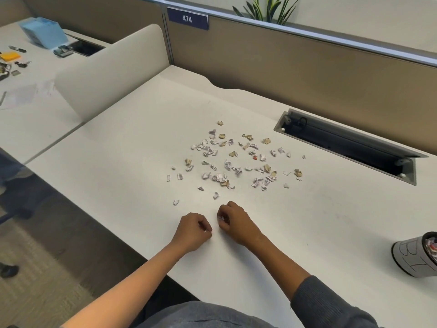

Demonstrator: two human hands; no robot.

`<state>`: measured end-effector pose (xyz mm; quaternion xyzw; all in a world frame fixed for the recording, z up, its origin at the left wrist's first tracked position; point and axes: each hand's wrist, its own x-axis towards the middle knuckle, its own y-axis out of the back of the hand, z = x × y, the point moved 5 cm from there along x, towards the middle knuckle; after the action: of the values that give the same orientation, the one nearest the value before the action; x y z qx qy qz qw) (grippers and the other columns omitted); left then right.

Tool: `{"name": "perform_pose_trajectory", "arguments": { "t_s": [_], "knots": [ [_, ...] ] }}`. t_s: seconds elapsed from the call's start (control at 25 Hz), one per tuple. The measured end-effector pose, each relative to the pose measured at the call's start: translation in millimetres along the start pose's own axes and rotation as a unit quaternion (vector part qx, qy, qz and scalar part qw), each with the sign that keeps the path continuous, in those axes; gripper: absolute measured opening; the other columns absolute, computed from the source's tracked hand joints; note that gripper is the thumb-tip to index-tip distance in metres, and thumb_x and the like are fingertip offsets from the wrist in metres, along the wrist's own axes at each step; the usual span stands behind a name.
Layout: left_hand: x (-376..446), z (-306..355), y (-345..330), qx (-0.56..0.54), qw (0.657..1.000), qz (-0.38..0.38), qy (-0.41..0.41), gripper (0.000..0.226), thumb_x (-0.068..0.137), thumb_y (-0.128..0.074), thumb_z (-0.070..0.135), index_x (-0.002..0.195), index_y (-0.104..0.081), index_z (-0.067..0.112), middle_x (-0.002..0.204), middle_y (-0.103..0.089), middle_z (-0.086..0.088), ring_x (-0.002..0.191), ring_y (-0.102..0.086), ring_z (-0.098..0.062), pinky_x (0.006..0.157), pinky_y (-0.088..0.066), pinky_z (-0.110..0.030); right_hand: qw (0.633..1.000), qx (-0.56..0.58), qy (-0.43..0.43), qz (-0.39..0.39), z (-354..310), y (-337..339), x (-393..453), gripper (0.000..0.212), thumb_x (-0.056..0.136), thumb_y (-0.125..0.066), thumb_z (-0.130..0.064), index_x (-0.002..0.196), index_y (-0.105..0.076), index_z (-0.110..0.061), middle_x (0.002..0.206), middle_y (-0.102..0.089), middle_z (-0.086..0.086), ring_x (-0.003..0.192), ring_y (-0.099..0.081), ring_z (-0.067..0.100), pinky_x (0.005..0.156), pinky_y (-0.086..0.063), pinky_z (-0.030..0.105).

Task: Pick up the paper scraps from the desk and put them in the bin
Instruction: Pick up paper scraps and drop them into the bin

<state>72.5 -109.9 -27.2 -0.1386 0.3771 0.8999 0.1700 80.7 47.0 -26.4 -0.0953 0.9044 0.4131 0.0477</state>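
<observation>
**Two hands curled at the near edge of the scrap pile**

On the far left, a neighbouring desk (35, 110) carried a blue box (43, 31), an orange pad (9, 56) and small dark clutter. A rounded divider (111, 69) stood between it and the white desk (331, 221).

The left hand (192, 232) rested on the desk near the front edge, fingers curled in, with a tiny pale bit at its fingertips; whether it really pinched a scrap could not be told. Just beside it, not quite touching, the right hand (233, 222) lay with fingers curled around a small white scrap (220, 218).

The scraps (234, 159), white and tan, lay scattered across the middle of the desk, just beyond both hands, with a few strays closest to the fingers.

Farther right, an open cable tray (350, 144) was sunk in the desk below the brown partition (283, 67), which bore a sign (187, 18) reading 474. At the right edge, the grey bin (416, 255) lay tipped on its side, paper visible in its mouth, well apart from the pile.
</observation>
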Motion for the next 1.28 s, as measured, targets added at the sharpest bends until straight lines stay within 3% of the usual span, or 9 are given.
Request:
{"name": "perform_pose_trajectory", "arguments": {
  "t_s": [0.16, 0.36, 0.48, 0.56, 0.64, 0.72, 0.96, 1.08, 1.28],
  "knots": [
    [2, -9, 6, -0.275, 0.955, -0.055, 0.092, 0.011, 0.072, -0.072, -0.001, 0.073, -0.075, 0.011, 0.074, -0.073, -0.004, 0.07, -0.069, -0.016, 0.065, -0.055, -0.02, 0.95, 0.271, -0.149, 0.044, 27, 13, -6, 0.002, 0.086, -0.066, -0.009, 0.087, -0.068, -0.008, 0.08, -0.069, 0.003, 0.068, -0.068, 0.01, 0.073, -0.056, 0.027],
    [6, -5, 8, -0.624, 0.747, -0.111, 0.203, 0.02, 0.082, -0.053, -0.008, 0.097, -0.061, 0.003, 0.069, -0.053, -0.006, 0.064, -0.052, -0.017, 0.057, -0.047, -0.021, 0.726, 0.635, -0.262, 0.039, 36, 21, -8, 0.011, 0.091, -0.06, -0.002, 0.082, -0.065, -0.005, 0.081, -0.062, 0.005, 0.071, -0.062, 0.013, 0.067, -0.057, 0.017],
    [8, -1, 12, -0.692, 0.676, -0.122, 0.221, 0.022, 0.075, -0.037, -0.004, 0.088, -0.052, 0.006, 0.066, -0.042, -0.007, 0.059, -0.042, -0.018, 0.051, -0.033, -0.023, 0.622, 0.72, -0.305, 0.046, 38, 24, -6, 0.014, 0.09, -0.056, -0.003, 0.077, -0.058, -0.002, 0.075, -0.055, 0.011, 0.063, -0.061, 0.018, 0.059, -0.058, 0.021],
    [10, 2, 15, -0.693, 0.676, -0.128, 0.216, 0.015, 0.076, -0.038, 0.001, 0.08, -0.051, 0.007, 0.067, -0.043, -0.007, 0.058, -0.041, -0.019, 0.05, -0.032, -0.024, 0.646, 0.701, -0.301, 0.033, 37, 25, -2, 0.02, 0.091, -0.061, -0.009, 0.072, -0.056, -0.005, 0.07, -0.052, 0.008, 0.061, -0.058, 0.016, 0.059, -0.057, 0.019],
    [15, 2, 21, -0.663, 0.707, -0.129, 0.21, 0.009, 0.082, -0.047, 0.007, 0.078, -0.055, 0.005, 0.066, -0.045, -0.007, 0.056, -0.043, -0.017, 0.049, -0.033, -0.023, 0.729, 0.621, -0.288, 0.029, 37, 27, 5, 0.02, 0.092, -0.064, -0.006, 0.073, -0.056, -0.008, 0.071, -0.051, 0.005, 0.062, -0.055, 0.012, 0.061, -0.054, 0.016],
    [23, -4, 33, -0.596, 0.771, -0.101, 0.2, 0.011, 0.089, -0.049, 0.004, 0.087, -0.059, 0.002, 0.065, -0.047, -0.006, 0.057, -0.044, -0.015, 0.052, -0.036, -0.022, 0.804, 0.532, -0.265, 0.027, 36, 29, 13, 0.015, 0.094, -0.058, 0.0, 0.082, -0.059, -0.008, 0.075, -0.054, 0.005, 0.065, -0.055, 0.011, 0.065, -0.053, 0.015],
    [48, -42, 97, -0.239, 0.958, 0.06, 0.147, 0.019, 0.091, -0.052, 0.003, 0.092, -0.07, 0.003, 0.073, -0.055, -0.007, 0.063, -0.045, -0.017, 0.056, -0.034, -0.025, 0.906, 0.342, -0.246, 0.042, 26, 30, 36, 0.017, 0.086, -0.072, -0.017, 0.101, -0.068, -0.011, 0.093, -0.066, 0.002, 0.081, -0.069, 0.014, 0.086, -0.056, 0.033],
    [52, -56, 109, -0.136, 0.976, 0.08, 0.151, 0.013, 0.087, -0.066, 0.022, 0.09, -0.067, 0.009, 0.093, -0.065, -0.003, 0.076, -0.054, -0.016, 0.06, -0.039, -0.026, 0.941, 0.238, -0.232, 0.061, 16, 24, 48, 0.032, 0.079, -0.079, -0.029, 0.104, -0.066, -0.013, 0.098, -0.065, -0.002, 0.091, -0.066, 0.017, 0.077, -0.05, 0.027],
    [54, -52, 95, 0.014, 0.987, 0.078, 0.142, 0.052, 0.071, -0.075, 0.058, 0.086, -0.054, 0.013, 0.082, -0.061, 0.0, 0.073, -0.057, -0.016, 0.055, -0.036, -0.028, 0.972, 0.134, -0.172, 0.084, -3, 7, 66, 0.035, 0.076, -0.081, -0.032, 0.098, -0.065, -0.011, 0.101, -0.06, 0.003, 0.087, -0.056, 0.015, 0.073, -0.041, 0.025]
  ]
}}
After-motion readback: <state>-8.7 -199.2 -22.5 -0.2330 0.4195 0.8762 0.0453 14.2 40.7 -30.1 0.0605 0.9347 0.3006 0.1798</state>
